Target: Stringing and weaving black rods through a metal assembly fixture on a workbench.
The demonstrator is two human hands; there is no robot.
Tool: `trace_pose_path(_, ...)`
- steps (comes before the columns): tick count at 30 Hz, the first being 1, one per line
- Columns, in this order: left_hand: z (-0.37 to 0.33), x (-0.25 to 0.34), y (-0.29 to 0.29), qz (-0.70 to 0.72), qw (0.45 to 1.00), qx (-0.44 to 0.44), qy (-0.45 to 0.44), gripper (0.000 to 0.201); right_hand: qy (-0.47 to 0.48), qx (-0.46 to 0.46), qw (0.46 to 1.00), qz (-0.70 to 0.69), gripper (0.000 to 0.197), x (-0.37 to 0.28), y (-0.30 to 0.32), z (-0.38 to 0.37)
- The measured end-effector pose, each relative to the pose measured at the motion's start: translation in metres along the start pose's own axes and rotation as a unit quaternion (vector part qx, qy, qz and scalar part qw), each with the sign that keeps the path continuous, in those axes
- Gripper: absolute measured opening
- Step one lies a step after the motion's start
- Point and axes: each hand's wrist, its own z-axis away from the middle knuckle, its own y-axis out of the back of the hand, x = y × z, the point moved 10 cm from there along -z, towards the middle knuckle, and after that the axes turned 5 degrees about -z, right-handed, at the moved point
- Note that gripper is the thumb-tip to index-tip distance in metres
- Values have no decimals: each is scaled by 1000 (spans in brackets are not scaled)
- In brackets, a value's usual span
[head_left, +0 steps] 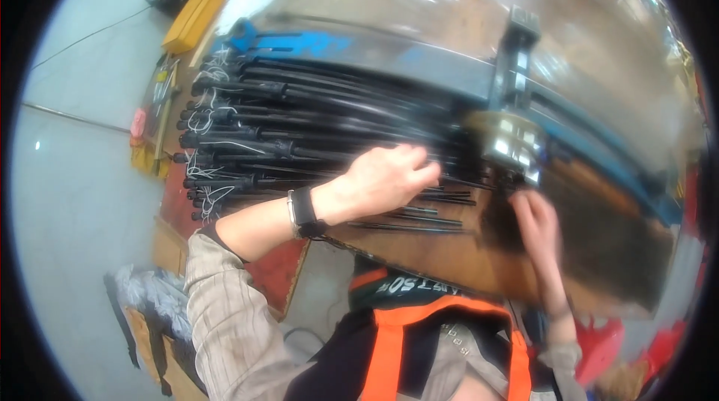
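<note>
Many slim black rods lie side by side on the bench, their thicker ends to the left with loose white cords. Over their near right part is my left hand, fingers curled and thumb closed against them; whatever sits in the pinch is hidden. A metal fixture with a shiny block and an upright bar stands at the rods' right ends. Just below that block, my right hand has its fingers drawn together. It is somewhat blurred, and what it holds cannot be made out.
A wooden bench top extends to the right, with a blue rail behind the fixture. Yellow boxes and a tool tray are along the left edge. A plastic-wrapped bundle lies at lower left.
</note>
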Motion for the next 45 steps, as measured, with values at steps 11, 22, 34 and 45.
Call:
trace_pose_path(11,-10,22,38,-33,999,-9,-9,31,72,110,988,-74,16,15,14,15)
trace_pose_path(22,-75,76,31,90,989,-67,-97,30,440,260,827,232,37,-47,58,64)
trace_pose_path(34,-205,116,42,-25,983,-31,-180,33,297,295,871,258,42,11,215,61)
trace_pose_path(45,-218,100,38,-46,986,-25,-161,36,54,345,894,283,41,43,210,32)
